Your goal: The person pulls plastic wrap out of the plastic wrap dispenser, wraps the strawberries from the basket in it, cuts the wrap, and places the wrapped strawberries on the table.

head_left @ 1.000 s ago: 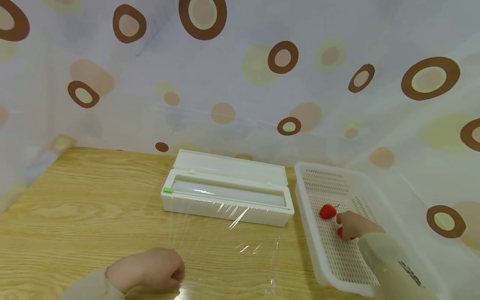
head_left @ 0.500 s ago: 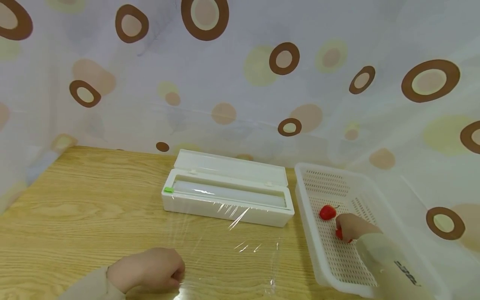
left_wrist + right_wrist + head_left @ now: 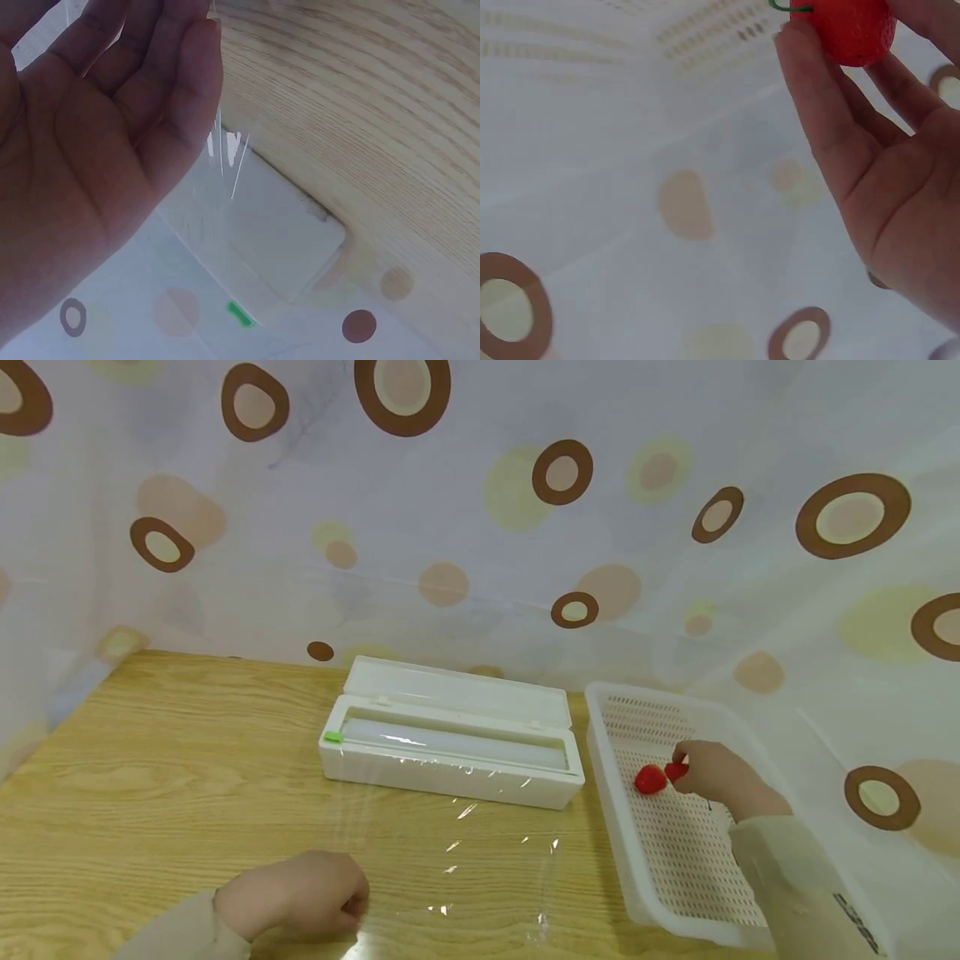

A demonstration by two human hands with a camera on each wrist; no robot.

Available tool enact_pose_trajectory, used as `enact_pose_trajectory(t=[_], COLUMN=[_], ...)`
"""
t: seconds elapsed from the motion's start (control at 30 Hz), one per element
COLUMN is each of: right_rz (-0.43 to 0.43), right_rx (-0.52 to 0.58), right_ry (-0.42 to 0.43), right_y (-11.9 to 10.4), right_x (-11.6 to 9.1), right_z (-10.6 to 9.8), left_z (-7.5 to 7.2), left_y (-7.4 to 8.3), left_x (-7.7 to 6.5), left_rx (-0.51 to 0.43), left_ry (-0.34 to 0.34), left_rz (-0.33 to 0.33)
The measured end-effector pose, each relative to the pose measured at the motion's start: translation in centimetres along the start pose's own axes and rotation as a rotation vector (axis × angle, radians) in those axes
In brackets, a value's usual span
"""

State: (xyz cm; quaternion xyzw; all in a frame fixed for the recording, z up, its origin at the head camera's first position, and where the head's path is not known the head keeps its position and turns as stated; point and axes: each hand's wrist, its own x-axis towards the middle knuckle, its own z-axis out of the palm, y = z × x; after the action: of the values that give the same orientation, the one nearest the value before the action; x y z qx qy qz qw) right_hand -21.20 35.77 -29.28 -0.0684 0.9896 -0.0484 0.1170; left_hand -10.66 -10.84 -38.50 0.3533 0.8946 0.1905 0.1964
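One red strawberry (image 3: 853, 34) is pinched by the right hand (image 3: 723, 777) over the white perforated basket (image 3: 637, 893), near a second strawberry (image 3: 650, 779); the left hand (image 3: 303, 889), fingers curled, grips the cling film (image 3: 457, 881) by its edge.

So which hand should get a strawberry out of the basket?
Probably the right hand: it holds a strawberry over the basket, while the left hand is well away, at the clear film.

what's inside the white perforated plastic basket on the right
In the basket, a rounded red strawberry lies on the floor; the right hand pinches a second, green-stemmed red strawberry. The hand and beige sleeve cover part of the floor, hiding whatever is beneath.
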Motion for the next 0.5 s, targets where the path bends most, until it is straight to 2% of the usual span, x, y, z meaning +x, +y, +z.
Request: enact_pose_trajectory(t=[0.13, 0.23, 0.37, 0.5], right_rz=[-0.043, -0.061, -0.085, -0.159], right_rx=[-0.022, -0.048, -0.102, -0.144], right_ry=[0.140, 0.203, 0.268, 0.339], right_y=[-3.7, -6.6, -10.2, -13.8], right_x=[-1.0, -2.0, -3.3, -4.6], right_z=[-2.4, -3.4, -3.6, -2.9], left_z=[-0.1, -0.1, -0.1, -0.1], left_y=[0.0, 0.0, 0.0, 0.0], left_x=[0.0, 0.0, 0.0, 0.0], left_rx=[-0.028, -0.043, -0.047, -0.041], left_ry=[-0.021, -0.030, -0.030, -0.024], left_rz=[-0.009, -0.011, -0.006, -0.001])
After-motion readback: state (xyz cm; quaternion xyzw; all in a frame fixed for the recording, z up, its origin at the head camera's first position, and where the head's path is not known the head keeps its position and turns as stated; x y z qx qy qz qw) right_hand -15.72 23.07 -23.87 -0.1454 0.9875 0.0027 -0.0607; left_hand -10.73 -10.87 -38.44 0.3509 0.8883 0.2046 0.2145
